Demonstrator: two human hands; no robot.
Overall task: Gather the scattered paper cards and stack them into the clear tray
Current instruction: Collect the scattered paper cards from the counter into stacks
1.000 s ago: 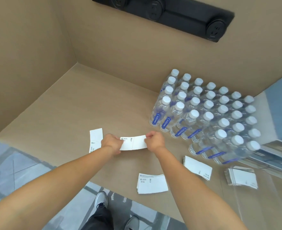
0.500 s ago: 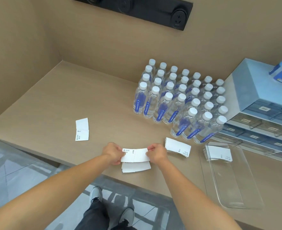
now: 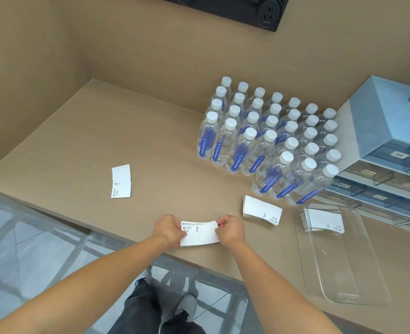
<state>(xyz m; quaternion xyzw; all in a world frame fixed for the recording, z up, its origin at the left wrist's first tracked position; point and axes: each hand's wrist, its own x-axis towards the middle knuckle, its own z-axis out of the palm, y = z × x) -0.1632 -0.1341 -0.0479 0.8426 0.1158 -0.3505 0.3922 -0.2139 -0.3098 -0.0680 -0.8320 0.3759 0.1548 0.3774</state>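
Left hand (image 3: 169, 229) and right hand (image 3: 230, 229) are both closed on the short ends of a card bundle (image 3: 200, 233) at the near edge of the counter (image 3: 78, 145). Compared with 0.5 s ago, the cards carried between the hands have been brought down onto the small pile that lay at that edge, and the 2 lots now read as 1 bundle, its upper edges not yet flush. Whether it rests on the counter or is lifted clear cannot be told.

Judgement: 1 scattered group is consolidated; squaring is the step in hand.

Remaining items:
- 1 loose pile (image 3: 261, 210) just right of the hands, near the water bottles (image 3: 266, 133).
- 1 lone folded card (image 3: 121, 181) well apart to the left.
- 1 stack (image 3: 323, 220) already in the far end of the clear tray (image 3: 339, 273), which sits at the right with most of its floor bare.

The task appears roughly half complete.
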